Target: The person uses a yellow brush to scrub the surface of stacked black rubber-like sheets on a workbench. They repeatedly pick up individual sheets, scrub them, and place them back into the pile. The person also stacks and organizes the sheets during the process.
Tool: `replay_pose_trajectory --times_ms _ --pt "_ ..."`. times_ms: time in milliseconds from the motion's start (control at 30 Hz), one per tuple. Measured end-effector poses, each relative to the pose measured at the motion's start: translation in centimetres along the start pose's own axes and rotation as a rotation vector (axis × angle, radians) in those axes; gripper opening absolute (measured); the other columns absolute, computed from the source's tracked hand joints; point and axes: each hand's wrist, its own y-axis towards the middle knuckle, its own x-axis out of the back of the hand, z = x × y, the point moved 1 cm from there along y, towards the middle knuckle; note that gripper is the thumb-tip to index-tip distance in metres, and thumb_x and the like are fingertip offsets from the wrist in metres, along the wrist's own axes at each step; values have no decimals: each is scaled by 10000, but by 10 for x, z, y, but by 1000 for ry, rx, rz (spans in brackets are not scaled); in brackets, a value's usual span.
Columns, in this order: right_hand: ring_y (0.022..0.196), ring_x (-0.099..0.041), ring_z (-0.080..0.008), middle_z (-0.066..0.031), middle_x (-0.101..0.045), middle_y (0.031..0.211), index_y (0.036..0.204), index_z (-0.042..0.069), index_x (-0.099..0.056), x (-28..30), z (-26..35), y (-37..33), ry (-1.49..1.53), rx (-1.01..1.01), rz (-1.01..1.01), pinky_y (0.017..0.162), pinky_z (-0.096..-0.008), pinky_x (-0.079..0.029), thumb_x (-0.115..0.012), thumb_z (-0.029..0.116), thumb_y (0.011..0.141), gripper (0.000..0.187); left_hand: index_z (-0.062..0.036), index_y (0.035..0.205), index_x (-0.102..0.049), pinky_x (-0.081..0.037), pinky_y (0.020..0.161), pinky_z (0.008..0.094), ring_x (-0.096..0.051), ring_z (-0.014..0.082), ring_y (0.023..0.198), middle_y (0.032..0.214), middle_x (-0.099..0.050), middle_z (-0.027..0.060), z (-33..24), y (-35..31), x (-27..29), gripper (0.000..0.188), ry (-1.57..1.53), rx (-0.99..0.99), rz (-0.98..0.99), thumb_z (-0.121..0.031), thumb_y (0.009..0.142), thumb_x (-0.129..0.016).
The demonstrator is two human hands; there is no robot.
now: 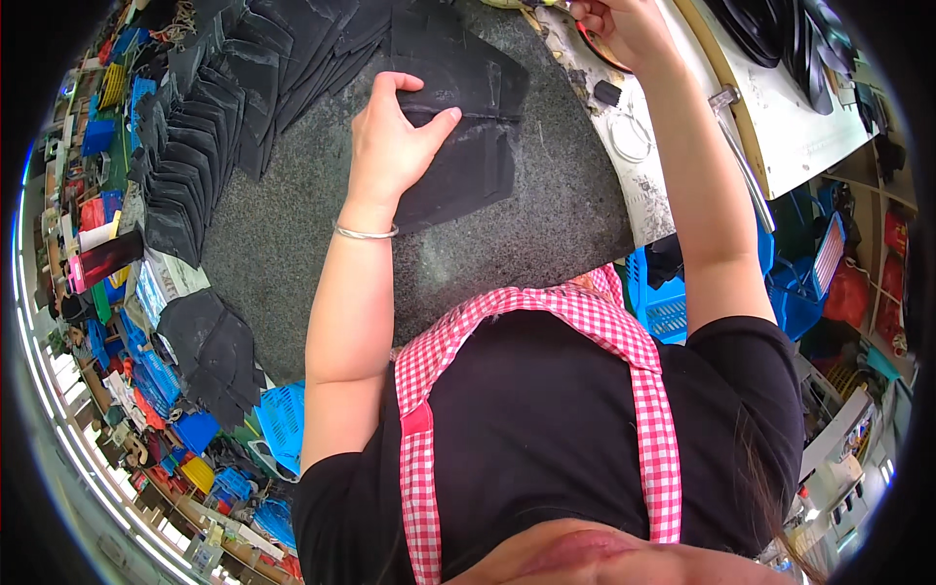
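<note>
My left hand (395,136) lies flat on a black piece (458,127) in the upper middle of the frame, fingers curled over its far edge and thumb stretched right along a seam, so I am pressing and lightly pinching the piece against the mat (546,224). A thin silver bangle (366,232) sits on that wrist. The piece rests on the dark speckled mat, which fills the centre of the frame, its lower part running down and right from under my palm.

My right hand (624,29) is at the top edge, right of centre, fingers closed around a small red and black thing (600,47); what it is I cannot tell, as most of it hides under my fingers. Just below that hand, on the pale bench strip (648,185), lie a small black block (607,94) and a wire ring (632,136).

Along the upper left a long row of black pieces (195,146) overlaps like scales, curving from the top down the left side. A smaller pile (210,356) sits at the lower left of the mat. Blue crates (673,307) show at the right under the bench, another blue crate (283,419) by my left elbow. My pink checked apron straps (585,322) cross my black shirt at the bottom
</note>
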Motion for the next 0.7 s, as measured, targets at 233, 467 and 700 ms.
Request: replay_pose_trajectory --times_ms 233,467,700 --pt "601 -636 -86 -65 -703 804 1072 -15 -674 27 1 -40 -92 -36 162 498 -193 -462 -673 121 1002 153 -36 1134 -595 -553 763 315 -679 161 840 940 -707 123 11 -13 -45 489 -684 129 -104 -221 774 -868" --pt "584 -621 -71 -41 -718 783 1044 -12 -713 26 -1 -62 -381 46 206 495 -200 -455 -692 165 1006 183 -61 1129 -631 -557 838 351 -711 214 923 1003 -731 121 -21 -17 -23 394 -137 117 -38 -193 816 -831" --pt "620 -684 -180 -112 -722 765 1056 -29 -730 -20 -8 -60 -959 359 139 556 -327 -528 -685 115 970 174 -112 1138 -729 -555 832 354 -745 245 901 979 -760 134 -21 -16 -27 325 -43 114 14 -217 836 -787"
